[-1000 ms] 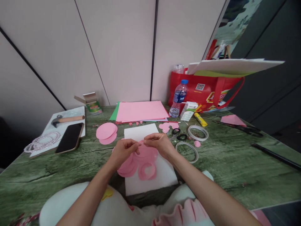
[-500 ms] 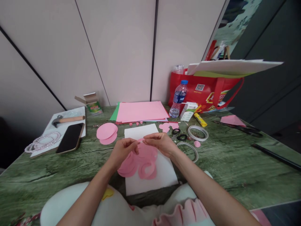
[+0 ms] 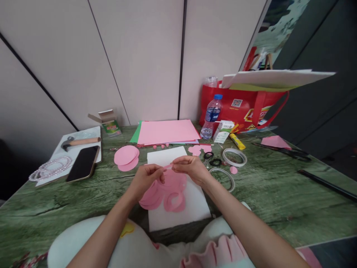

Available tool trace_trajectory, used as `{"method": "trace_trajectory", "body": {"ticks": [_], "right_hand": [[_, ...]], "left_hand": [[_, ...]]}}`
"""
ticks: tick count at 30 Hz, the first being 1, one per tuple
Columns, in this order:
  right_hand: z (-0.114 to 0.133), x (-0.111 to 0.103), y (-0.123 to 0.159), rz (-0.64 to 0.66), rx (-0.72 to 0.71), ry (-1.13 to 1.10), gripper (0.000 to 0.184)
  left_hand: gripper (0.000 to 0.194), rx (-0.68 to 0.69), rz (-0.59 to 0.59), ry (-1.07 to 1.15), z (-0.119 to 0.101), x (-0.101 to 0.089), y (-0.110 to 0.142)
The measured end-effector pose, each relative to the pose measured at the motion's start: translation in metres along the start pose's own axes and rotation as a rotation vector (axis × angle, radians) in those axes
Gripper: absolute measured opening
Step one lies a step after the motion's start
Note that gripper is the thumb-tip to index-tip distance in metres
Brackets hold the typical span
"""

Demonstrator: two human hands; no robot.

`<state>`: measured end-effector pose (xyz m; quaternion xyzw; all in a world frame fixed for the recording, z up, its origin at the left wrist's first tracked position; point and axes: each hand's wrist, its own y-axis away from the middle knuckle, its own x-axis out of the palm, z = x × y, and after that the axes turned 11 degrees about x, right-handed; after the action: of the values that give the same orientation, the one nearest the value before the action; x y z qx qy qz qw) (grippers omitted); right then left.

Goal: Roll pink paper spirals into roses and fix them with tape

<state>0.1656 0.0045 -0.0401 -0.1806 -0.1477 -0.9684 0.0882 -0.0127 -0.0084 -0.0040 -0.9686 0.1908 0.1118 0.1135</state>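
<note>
Above a white foam board, my left hand and my right hand are both closed in a pinch, fingertips almost meeting. A narrow pink paper strip stretches between them, its ends hidden by the fingers. Below the hands, pink paper circles overlap on the board's left side. Beside these lies a pink paper ring with an open middle. Another small stack of pink paper circles rests on the table left of the board.
Pink paper sheets lie behind the board. To the right are scissors, tape rolls, a glue stick, a water bottle and a red bag. A phone and a hammer lie left.
Both hands stay pinched over the board. My right fingertips have shifted very slightly, and the pink strip between the hands shows more plainly.
</note>
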Motion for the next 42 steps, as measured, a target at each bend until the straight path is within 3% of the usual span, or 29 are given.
{"method": "trace_trajectory", "body": {"ticks": [12,23,42], "right_hand": [[0.0017,0.0017,0.0005,-0.009,-0.019,0.011,0.023],[0.0019,0.0003,-0.0018,0.008,0.047,-0.067,0.025],[-0.0024,0.0043,-0.0009,0.004,0.011,-0.02,0.026]], "left_hand": [[0.023,-0.012,-0.015,0.007,-0.0009,0.0007,0.0001],[0.021,-0.015,-0.033,0.042,-0.0014,0.0004,-0.0001],[0.025,0.006,0.029,-0.034,-0.0009,0.0001,-0.0003]]}}
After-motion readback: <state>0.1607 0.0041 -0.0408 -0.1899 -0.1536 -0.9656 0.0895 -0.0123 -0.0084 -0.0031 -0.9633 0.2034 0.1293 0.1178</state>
